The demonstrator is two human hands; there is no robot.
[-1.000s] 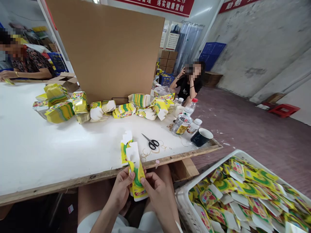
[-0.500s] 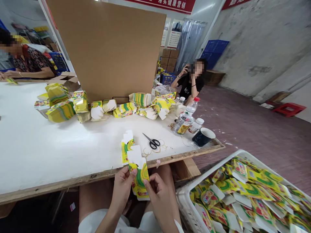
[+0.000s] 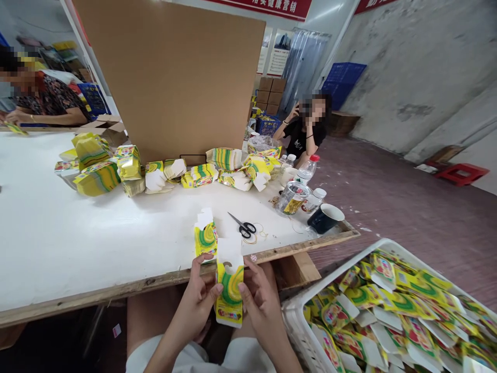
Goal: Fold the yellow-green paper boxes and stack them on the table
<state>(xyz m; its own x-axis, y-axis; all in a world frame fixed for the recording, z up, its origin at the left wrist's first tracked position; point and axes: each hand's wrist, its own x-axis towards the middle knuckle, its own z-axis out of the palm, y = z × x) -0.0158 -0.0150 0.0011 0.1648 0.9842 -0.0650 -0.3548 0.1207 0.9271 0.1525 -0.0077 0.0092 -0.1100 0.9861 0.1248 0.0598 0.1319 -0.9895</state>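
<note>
Between my two hands, just past the table's near edge, is a yellow and green printed carton (image 3: pixel 230 287) with white flaps at its top. My left hand (image 3: pixel 202 292) grips its left side, thumb against the front. My right hand (image 3: pixel 261 295) has its thumb on the right side, the other fingers behind. Directly beyond lies a small stack of flat cartons (image 3: pixel 205 238) on the white table (image 3: pixel 155 233). Black-handled scissors (image 3: pixel 245 228) rest right of that stack, beside several rubber bands (image 3: pixel 261 234).
Bundled cartons (image 3: pixel 200 176) line the table below a tall cardboard sheet (image 3: pixel 171 83). Bottles, a plastic jar (image 3: pixel 292 199) and a dark mug (image 3: pixel 325 218) stand near the right corner. A white basket (image 3: pixel 295 311) full of cartons is at my right. Two people sit beyond the table.
The carton has turned more upright and shifted slightly right, and its body looks opened out from flat. My right hand has moved up along its side.
</note>
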